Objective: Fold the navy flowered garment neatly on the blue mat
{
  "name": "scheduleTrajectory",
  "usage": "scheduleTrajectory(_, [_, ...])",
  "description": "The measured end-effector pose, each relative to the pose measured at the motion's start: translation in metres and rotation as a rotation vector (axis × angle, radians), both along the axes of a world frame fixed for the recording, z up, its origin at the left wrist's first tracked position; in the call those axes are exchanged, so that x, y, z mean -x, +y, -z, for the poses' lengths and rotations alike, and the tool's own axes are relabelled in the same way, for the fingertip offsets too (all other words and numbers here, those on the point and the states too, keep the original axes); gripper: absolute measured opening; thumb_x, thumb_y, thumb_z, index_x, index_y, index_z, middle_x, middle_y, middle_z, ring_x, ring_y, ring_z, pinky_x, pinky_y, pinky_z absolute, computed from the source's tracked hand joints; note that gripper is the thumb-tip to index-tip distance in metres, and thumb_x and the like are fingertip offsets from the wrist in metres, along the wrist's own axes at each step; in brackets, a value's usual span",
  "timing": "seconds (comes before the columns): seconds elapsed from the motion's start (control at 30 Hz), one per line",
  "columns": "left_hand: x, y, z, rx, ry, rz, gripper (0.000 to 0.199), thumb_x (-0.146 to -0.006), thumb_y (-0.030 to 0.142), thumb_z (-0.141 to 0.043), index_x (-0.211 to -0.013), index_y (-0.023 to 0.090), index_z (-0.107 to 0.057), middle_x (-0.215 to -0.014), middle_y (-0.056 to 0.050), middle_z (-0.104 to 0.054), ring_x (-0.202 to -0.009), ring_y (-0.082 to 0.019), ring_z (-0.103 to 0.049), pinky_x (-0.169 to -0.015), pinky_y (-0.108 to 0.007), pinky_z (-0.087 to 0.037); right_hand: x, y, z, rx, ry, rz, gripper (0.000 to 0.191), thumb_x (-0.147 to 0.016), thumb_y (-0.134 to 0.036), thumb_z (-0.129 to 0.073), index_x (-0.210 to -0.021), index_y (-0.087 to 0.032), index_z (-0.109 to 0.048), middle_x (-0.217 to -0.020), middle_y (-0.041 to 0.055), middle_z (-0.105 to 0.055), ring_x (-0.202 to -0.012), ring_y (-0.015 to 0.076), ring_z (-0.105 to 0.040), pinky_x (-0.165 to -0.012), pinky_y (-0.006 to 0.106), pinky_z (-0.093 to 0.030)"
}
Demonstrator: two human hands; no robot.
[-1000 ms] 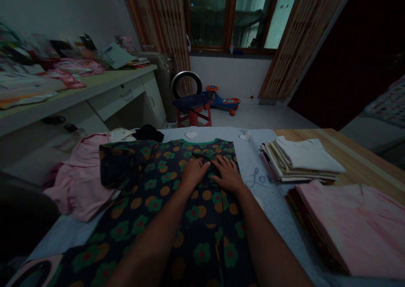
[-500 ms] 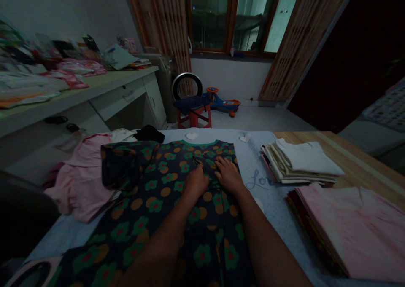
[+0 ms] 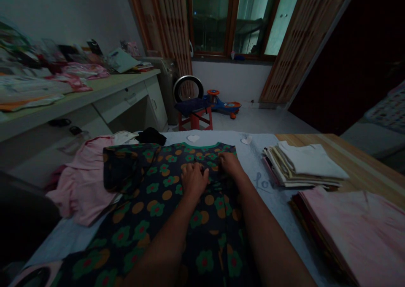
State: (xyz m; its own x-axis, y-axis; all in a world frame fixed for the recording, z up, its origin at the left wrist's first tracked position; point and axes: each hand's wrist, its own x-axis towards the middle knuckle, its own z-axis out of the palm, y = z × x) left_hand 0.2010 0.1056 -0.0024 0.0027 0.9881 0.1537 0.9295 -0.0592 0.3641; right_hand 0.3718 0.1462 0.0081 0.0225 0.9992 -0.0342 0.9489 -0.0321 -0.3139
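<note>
A dark flower-print garment point(image 3: 156, 209) with a green neckline lies spread on the light blue cloth point(image 3: 253, 152); its lower end runs out of view, so I cannot tell whether it is a dress or a top. The wide sleeve point(image 3: 122, 169) points left, while the right side is folded inward. My left hand point(image 3: 195, 180) rests on the chest part, palm down, fingers a little bent and apart. Close to the right shoulder, my right hand point(image 3: 230, 164) has its fingers curled down and pinched on the fabric. Its fingertips are partly hidden.
Folded white and beige clothes point(image 3: 306, 162) and a pink folded stack point(image 3: 344, 228) lie on the right. Loose pink clothing point(image 3: 82, 181) and a black cloth point(image 3: 152, 136) are heaped left. Beyond the table are a red stool point(image 3: 196, 120) and a cluttered desk point(image 3: 126, 80).
My left hand has gone from a pinch to fingers laid apart on the fabric. My right hand's fingers, spread flat before, have curled in near the shoulder.
</note>
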Motion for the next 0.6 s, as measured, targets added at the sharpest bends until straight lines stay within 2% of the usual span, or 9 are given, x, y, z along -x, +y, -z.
scheduleTrajectory(0.1, [0.000, 0.004, 0.005, -0.013, -0.036, -0.051, 0.035, -0.089, 0.047, -0.053, -0.111, 0.020, -0.059, -0.116, -0.015, -0.060, -0.119, -0.034, -0.049, -0.096, -0.047, -0.042, -0.003, 0.011, 0.011, -0.102, 0.031, 0.085, 0.039, -0.095, -0.017, -0.037, -0.125, -0.019, -0.062, -0.124, 0.0085, -0.067, -0.114, 0.0204, -0.060, -0.095, 0.029, -0.042])
scheduleTrajectory(0.23, [-0.001, 0.012, 0.011, 0.031, -0.129, -0.011, 0.044, -0.088, 0.040, -0.056, -0.129, 0.025, -0.051, -0.124, -0.013, -0.057, -0.123, -0.034, -0.047, -0.102, -0.051, -0.037, -0.003, 0.010, 0.031, -0.144, -0.015, 0.032, 0.039, -0.096, -0.017, -0.037, -0.127, -0.017, -0.061, -0.138, 0.0095, -0.058, -0.129, 0.0214, -0.050, -0.108, 0.034, -0.034])
scheduleTrajectory(0.33, [-0.001, 0.017, 0.014, 0.099, -0.184, 0.049, 0.038, -0.087, 0.034, -0.057, -0.125, 0.031, -0.057, -0.124, -0.010, -0.056, -0.124, -0.033, -0.046, -0.104, -0.051, -0.035, -0.002, 0.006, 0.038, -0.164, -0.049, -0.006, 0.041, -0.098, -0.025, -0.039, -0.136, -0.018, -0.054, -0.150, 0.0072, -0.046, -0.141, 0.0244, -0.036, -0.116, 0.040, -0.024])
scheduleTrajectory(0.4, [-0.001, 0.019, 0.015, 0.109, -0.219, 0.065, 0.033, -0.086, 0.031, -0.058, -0.118, 0.032, -0.062, -0.123, -0.009, -0.054, -0.124, -0.031, -0.047, -0.103, -0.049, -0.037, 0.000, 0.005, 0.039, -0.155, -0.066, -0.011, 0.044, -0.098, -0.030, -0.041, -0.140, -0.018, -0.050, -0.153, 0.0068, -0.042, -0.143, 0.0262, -0.033, -0.117, 0.043, -0.022])
scheduleTrajectory(0.53, [0.001, 0.022, 0.015, 0.035, -0.279, 0.031, 0.039, -0.082, 0.027, -0.062, -0.121, 0.026, -0.059, -0.127, -0.011, -0.049, -0.125, -0.028, -0.048, -0.103, -0.041, -0.040, 0.001, 0.004, 0.038, -0.143, -0.071, -0.017, 0.047, -0.098, -0.032, -0.042, -0.142, -0.018, -0.047, -0.155, 0.0076, -0.039, -0.144, 0.0271, -0.030, -0.116, 0.045, -0.021])
scheduleTrajectory(0.6, [0.001, 0.023, 0.014, 0.017, -0.258, -0.037, 0.045, -0.082, 0.031, -0.063, -0.126, 0.023, -0.056, -0.132, -0.013, -0.047, -0.128, -0.030, -0.046, -0.105, -0.043, -0.040, 0.001, 0.004, 0.038, -0.149, -0.055, -0.017, 0.046, -0.097, -0.031, -0.043, -0.142, -0.018, -0.048, -0.155, 0.0083, -0.039, -0.144, 0.0273, -0.030, -0.116, 0.045, -0.021])
